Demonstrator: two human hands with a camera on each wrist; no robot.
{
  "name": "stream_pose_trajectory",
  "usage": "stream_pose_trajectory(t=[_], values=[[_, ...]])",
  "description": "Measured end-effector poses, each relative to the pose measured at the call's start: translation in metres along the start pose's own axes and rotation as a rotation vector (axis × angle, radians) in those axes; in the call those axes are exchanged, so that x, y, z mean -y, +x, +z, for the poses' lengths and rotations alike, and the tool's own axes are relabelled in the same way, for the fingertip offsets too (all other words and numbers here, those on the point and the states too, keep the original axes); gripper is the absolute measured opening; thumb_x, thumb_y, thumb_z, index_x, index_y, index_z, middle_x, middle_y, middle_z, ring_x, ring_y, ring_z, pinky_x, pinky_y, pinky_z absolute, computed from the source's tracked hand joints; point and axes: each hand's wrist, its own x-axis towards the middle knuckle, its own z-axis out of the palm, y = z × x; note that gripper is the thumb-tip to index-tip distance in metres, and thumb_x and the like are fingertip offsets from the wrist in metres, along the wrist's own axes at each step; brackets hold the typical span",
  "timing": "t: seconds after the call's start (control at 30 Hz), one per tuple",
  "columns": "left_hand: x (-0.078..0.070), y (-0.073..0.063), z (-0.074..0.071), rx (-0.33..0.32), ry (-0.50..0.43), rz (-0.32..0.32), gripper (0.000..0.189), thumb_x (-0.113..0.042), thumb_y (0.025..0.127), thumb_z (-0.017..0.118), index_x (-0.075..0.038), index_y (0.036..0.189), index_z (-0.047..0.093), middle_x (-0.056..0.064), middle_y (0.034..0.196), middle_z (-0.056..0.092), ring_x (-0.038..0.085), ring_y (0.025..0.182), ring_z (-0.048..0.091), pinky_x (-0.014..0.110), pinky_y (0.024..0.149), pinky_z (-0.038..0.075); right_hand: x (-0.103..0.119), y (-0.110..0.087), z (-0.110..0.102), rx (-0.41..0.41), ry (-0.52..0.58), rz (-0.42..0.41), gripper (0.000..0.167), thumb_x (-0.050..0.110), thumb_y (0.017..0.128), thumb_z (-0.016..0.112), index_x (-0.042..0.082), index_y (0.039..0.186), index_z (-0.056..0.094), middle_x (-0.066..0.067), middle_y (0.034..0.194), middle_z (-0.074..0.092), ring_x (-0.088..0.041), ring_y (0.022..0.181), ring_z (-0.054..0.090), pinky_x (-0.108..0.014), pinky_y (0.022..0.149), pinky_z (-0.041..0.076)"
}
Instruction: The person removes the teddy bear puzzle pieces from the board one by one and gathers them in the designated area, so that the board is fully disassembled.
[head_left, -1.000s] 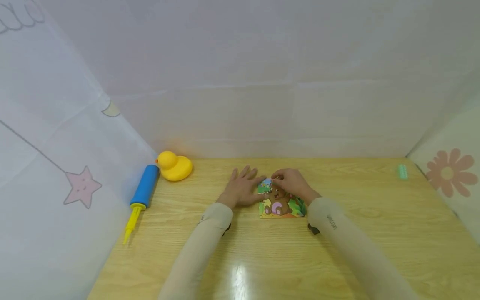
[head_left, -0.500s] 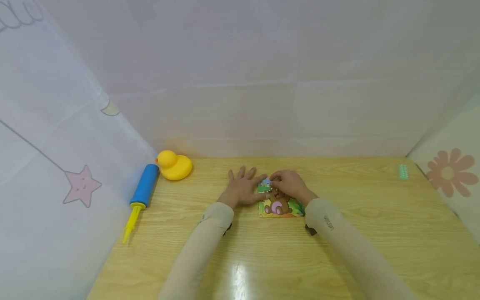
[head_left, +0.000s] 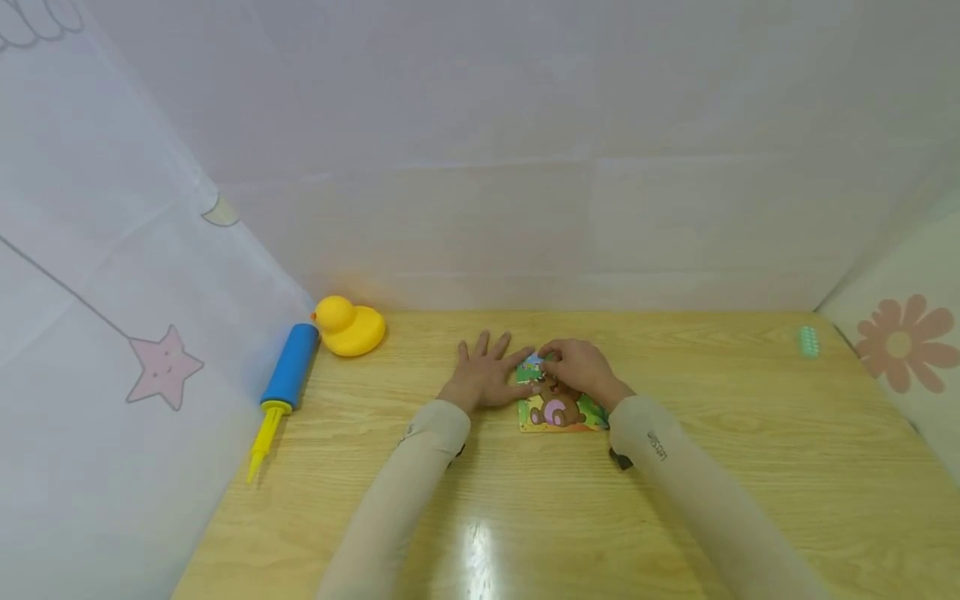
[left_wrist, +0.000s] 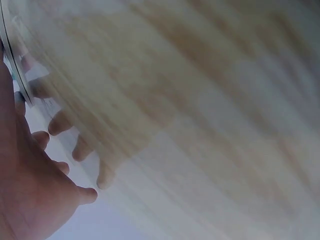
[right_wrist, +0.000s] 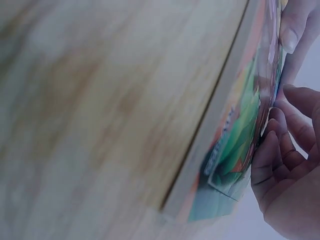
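While the left hand [head_left: 486,377] splays its fingers [head_left: 482,345] beside the bear board [head_left: 555,413], the right hand [head_left: 582,368] bends over it, grip unclear.

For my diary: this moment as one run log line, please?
left grip: spread, thumb on bear picture; right grip: fingers curled over bear picture; yellow duck: beside pump

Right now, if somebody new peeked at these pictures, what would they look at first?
Probably the bright yellow duck, sitting at the back left of the wooden table, with the blue and yellow pump lying close beside it. Next might come the brown bear picture, lying partly covered near the middle, then the big pinkish flower far over on the right wall.
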Motion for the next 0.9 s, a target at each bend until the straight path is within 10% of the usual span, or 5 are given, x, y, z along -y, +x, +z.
stream_pose_trajectory(t=[0.9], values=[[-0.0049,0.0004,-0.0087,0.068,-0.061,-0.063,0.085,-0.087,0.086,0.039,-0.052,0.159,0.014,0.006,0.173,0.006,0.044,0.158,-0.001,0.074,0.120,0.005,0.0076,0.0080,0.0014,0.047,-0.004,0.088,0.023,0.027,0.100,0.064,0.014,0.117,0.070,0.000,0.095,0.071,-0.015,0.074,0.064,-0.033,0.070,0.054]])
